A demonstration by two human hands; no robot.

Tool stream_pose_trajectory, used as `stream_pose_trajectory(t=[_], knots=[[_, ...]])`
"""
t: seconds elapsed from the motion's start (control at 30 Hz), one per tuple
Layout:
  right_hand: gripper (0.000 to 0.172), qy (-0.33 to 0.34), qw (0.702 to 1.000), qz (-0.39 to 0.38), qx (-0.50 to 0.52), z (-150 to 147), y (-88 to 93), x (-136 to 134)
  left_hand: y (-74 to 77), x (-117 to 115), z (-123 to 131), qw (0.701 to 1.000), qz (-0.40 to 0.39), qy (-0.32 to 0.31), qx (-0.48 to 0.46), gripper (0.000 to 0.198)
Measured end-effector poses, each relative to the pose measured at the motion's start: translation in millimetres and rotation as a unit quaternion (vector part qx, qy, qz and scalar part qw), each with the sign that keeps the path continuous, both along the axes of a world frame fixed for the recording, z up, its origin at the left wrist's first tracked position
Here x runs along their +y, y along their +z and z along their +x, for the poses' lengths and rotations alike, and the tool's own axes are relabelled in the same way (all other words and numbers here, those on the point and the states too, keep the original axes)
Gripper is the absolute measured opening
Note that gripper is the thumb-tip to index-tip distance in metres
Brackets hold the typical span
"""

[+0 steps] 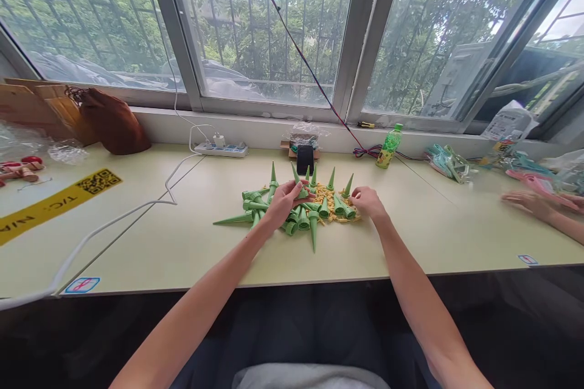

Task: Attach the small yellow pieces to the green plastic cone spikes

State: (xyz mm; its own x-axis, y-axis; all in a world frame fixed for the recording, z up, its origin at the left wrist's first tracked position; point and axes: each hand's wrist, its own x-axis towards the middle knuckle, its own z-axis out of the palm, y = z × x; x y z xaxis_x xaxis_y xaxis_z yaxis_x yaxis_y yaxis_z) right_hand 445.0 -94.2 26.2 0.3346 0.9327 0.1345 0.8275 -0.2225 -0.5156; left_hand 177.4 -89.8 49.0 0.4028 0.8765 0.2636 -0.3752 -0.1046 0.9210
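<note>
A heap of several green plastic cone spikes (255, 205) lies on the pale table (182, 243), some standing upright, some on their sides, mixed with small yellow pieces (325, 194). My left hand (286, 202) rests on the middle of the heap, fingers stretched out over the cones and touching them. To the right, my right hand (367, 201) sits at the heap's right edge with its fingers curled inward; what they pinch is hidden.
A black phone (305, 160) stands behind the heap, a green bottle (389, 147) to its right, and a power strip (221, 148) with a white cable at the back left. A brown bag (112, 121) lies far left. Another person's hand (529, 202) rests at the right.
</note>
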Motion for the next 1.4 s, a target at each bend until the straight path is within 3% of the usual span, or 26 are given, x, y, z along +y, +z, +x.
stream_pose_trajectory(t=[1.03, 1.4], knots=[[0.010, 0.055, 0.998, -0.018, -0.029, -1.4, -2.6, 2.4, 0.1, -0.8, 0.3, 1.000, 0.010, 0.002, 0.012, 0.040], [0.011, 0.063, 0.996, 0.048, 0.044, -5.7, 3.0, -1.5, -1.5, 0.8, -0.1, 1.000, 0.010, 0.002, 0.013, 0.040]])
